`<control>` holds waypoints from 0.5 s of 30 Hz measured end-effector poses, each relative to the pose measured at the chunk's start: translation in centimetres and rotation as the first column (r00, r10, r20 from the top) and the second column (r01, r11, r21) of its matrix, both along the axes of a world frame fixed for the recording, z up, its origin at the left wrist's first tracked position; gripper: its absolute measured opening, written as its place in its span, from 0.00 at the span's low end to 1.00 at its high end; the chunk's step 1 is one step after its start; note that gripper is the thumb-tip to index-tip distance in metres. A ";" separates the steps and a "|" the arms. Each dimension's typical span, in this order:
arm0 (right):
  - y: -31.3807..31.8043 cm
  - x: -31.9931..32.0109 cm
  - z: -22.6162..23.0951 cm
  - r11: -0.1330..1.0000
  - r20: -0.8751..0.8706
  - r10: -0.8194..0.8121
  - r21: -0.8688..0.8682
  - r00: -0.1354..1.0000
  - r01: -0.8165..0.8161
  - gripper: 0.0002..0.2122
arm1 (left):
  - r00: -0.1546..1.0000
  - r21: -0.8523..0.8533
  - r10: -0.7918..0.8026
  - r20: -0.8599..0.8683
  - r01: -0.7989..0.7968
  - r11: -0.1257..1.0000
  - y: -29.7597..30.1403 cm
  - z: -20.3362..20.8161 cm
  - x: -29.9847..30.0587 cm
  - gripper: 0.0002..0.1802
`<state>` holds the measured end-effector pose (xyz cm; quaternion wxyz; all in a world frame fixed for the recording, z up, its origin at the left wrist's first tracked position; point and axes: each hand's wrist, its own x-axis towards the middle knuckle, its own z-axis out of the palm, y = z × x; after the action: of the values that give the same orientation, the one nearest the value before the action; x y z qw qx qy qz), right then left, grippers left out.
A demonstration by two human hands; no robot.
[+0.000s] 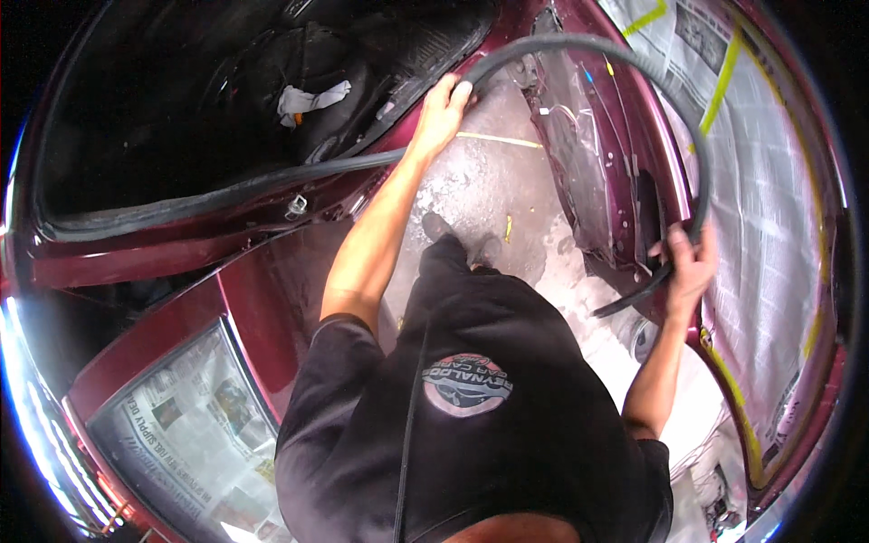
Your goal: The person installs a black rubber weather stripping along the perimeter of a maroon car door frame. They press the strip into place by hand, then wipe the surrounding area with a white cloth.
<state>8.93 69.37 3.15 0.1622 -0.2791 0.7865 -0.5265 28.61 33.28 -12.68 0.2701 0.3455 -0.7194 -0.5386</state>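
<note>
A long black rubber weatherstrip (597,42) arches between my two hands. My left hand (443,116) is closed around it at the dark red edge of a car body opening (118,269). From there the strip runs left along the lower lip of the opening. My right hand (690,258), at the right beside a dark red panel, has its fingers curled around the strip's other stretch. Below that hand the strip's loose end (625,300) hangs out to the left. The arch stands in the air between the opening and the panel.
Newspaper and clear film (765,208) with yellow tape cover the glass at right. Another papered window (195,434) is at lower left. A crumpled white cloth (312,98) lies inside the dark opening. Thin wires (566,113) show on the bare panel. A yellow strip (502,139) crosses above the floor.
</note>
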 end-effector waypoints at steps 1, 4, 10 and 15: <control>-1.6 -1.0 2.0 1.000 -0.069 -0.019 0.015 0.997 0.020 0.24 | 0.999 -0.039 0.022 -0.037 -0.024 0.999 -0.8 1.1 -0.3 0.20; -10.7 0.0 8.8 0.949 -0.127 0.101 -0.286 0.987 -0.134 0.32 | 0.986 -0.134 0.083 -0.148 -0.103 0.986 -4.6 1.1 -0.9 0.22; -27.6 -1.6 5.7 0.864 0.085 0.407 -0.359 0.910 -0.352 0.18 | 0.986 -0.158 0.153 0.071 -0.140 0.977 -4.4 -5.8 5.6 0.32; -38.2 -7.8 -4.5 0.855 0.441 0.462 -0.450 0.770 -0.256 0.17 | 0.927 0.284 0.269 0.260 -0.340 0.897 0.9 -13.4 16.5 0.28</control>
<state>1.13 31.16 -1.34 0.4190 -0.2942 0.5282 -0.6774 45.10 34.22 -26.11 0.2119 0.5499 -0.5827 -0.5596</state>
